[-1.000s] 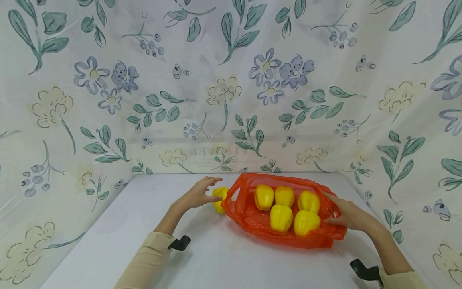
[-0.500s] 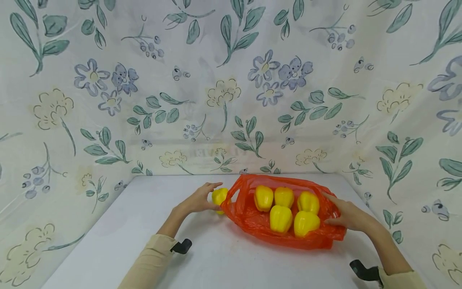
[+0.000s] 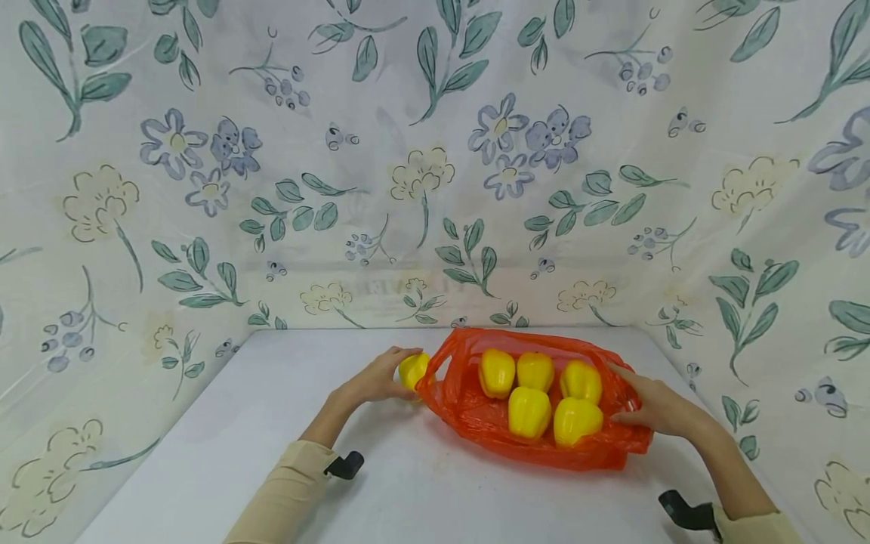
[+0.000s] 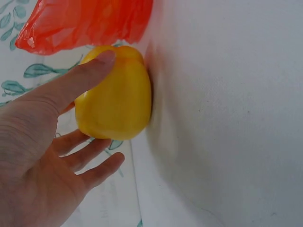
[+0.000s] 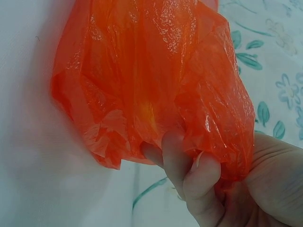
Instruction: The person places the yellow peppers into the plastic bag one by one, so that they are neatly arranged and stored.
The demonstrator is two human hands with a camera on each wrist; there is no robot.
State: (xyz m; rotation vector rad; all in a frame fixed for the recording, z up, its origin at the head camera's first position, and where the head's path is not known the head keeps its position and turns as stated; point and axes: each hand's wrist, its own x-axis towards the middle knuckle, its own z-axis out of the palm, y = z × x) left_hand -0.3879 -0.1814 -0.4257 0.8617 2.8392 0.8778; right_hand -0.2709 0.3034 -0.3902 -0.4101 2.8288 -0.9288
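A yellow bell pepper point(image 3: 412, 370) stands on the table just left of an open red plastic bag point(image 3: 476, 427). My left hand point(image 3: 372, 379) grips this pepper from its left side; in the left wrist view the thumb lies across the bell pepper point(image 4: 118, 101), and some fingers are partly behind it. Several more yellow bell peppers point(image 3: 529, 412) lie inside the bag, whose mouth faces me and the left. At the bag's right end, my right hand point(image 3: 662, 408) holds the bunched plastic, its fingers curled at the edge in the right wrist view. Part of that hand is covered by the bag.
The white table point(image 3: 421, 506) runs up to a floral curtain point(image 3: 381, 227) at the back and right. A bag handle loop point(image 3: 442, 366) hangs close beside the loose pepper. Black wrist cameras point(image 3: 345, 465) stick out from both sleeves.
My left hand has come down and right onto the loose yellow bell pepper, and its fingers have closed around it. The right hand and the bag stay in place.
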